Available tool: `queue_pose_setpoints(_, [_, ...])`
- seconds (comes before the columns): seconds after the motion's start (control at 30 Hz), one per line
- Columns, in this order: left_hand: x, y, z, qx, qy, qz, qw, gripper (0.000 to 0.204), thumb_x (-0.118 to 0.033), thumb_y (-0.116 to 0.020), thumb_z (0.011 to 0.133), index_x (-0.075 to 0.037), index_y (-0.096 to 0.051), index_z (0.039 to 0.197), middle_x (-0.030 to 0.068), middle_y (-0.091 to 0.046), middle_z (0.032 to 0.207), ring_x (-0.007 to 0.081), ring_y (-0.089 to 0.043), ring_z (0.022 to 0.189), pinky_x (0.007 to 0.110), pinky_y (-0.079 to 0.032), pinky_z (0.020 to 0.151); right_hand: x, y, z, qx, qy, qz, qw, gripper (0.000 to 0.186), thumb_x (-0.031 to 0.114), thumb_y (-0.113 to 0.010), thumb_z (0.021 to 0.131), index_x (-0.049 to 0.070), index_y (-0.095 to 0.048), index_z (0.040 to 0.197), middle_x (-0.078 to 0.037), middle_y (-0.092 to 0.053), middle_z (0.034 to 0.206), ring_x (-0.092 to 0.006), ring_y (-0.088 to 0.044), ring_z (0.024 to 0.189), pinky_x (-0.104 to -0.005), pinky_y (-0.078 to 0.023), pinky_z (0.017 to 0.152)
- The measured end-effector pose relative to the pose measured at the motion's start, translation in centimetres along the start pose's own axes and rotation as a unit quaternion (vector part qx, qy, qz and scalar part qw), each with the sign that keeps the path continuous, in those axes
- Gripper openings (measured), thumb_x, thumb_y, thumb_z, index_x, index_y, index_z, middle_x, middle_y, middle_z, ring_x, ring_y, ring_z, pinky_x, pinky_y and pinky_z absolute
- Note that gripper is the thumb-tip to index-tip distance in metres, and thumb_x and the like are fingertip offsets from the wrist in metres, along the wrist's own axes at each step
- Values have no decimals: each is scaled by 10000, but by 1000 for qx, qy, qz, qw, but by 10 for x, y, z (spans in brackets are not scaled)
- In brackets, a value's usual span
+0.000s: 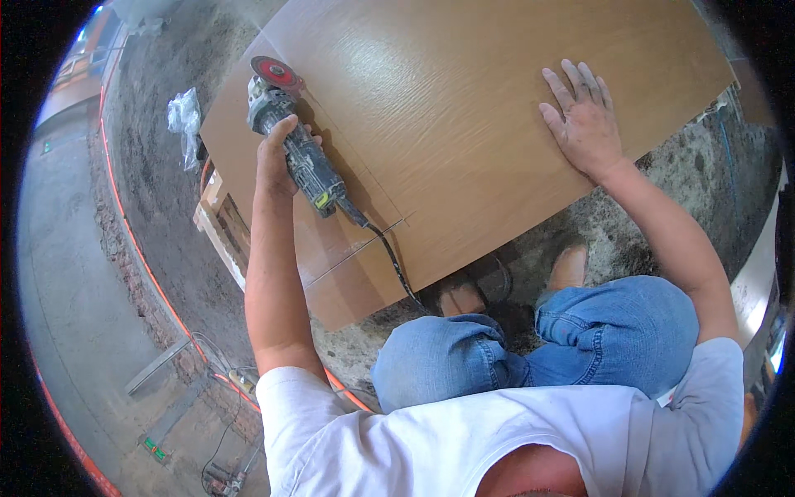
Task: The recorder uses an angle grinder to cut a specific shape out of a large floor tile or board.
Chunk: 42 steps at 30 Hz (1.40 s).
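Note:
My left hand (280,157) is wrapped round the dark body of an angle grinder (305,159). Its red disc (276,72) is at the upper end, over the left part of a large wood-grain panel (464,124). A black cord (396,263) runs from the grinder's lower end across the panel toward my knees. My right hand (584,123) lies flat on the panel toward its right side, fingers spread and holding nothing. Thin marked lines and a pale straight line (352,252) cross the panel's lower left part. Whether the disc touches the panel, I cannot tell.
Under the panel's left edge is a wooden frame piece (222,217). Crumpled clear plastic (186,120) lies on the rough grey ground. An orange hose (137,219) runs along the left, near a metal bar (157,364). My knees (613,335) are close to the panel's near edge.

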<state>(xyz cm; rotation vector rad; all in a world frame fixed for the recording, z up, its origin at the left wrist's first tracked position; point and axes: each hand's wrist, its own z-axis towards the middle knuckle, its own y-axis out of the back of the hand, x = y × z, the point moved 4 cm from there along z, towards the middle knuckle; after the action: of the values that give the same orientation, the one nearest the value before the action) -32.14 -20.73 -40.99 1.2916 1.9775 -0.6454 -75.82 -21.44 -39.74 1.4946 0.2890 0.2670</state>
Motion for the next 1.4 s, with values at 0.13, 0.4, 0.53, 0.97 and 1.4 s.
queue_pose_setpoints(0.13, [-1,-2,0,13,8,0,1000,402,-260,-659,780,0,-503,1045,124,-587,851,259,-630,693,392,-541,584,-2,-1,4,0,-1,2,1000,511,415,-417,936,159,-405,1378,-143,-356,1421,-340,-298,1326,-473,-197,1107])
queue_pose_setpoints(0.4, [1,0,0,2,8,-2,1000,393,-260,-648,793,-7,-498,1054,124,-591,858,256,-633,696,389,-541,592,0,-1,14,2,2,0,1000,506,397,-427,936,157,-398,1381,-144,-357,1419,-343,-298,1327,-464,-199,1110])
queue_pose_setpoints(0.53, [0,4,1,16,22,-6,1000,383,-252,-636,800,3,-496,1049,124,-591,860,261,-637,703,381,-546,597,0,1,18,3,3,2,1000,503,384,-428,939,150,-393,1383,-149,-355,1420,-345,-296,1329,-452,-197,1115])
queue_pose_setpoints(0.97, [6,3,1,20,47,-32,998,371,-244,-644,791,24,-520,1015,130,-604,867,266,-645,711,377,-555,569,-3,7,36,1,5,-6,1000,502,381,-452,928,166,-401,1379,-137,-366,1414,-326,-313,1323,-450,-209,1112])
queue_pose_setpoints(1.4, [0,-1,-5,20,22,-23,999,353,-256,-636,802,4,-530,1016,123,-619,856,261,-646,701,366,-566,600,-5,8,17,-14,35,51,998,484,364,-480,914,162,-445,1352,-122,-384,1412,-315,-320,1324,-453,-221,1109])
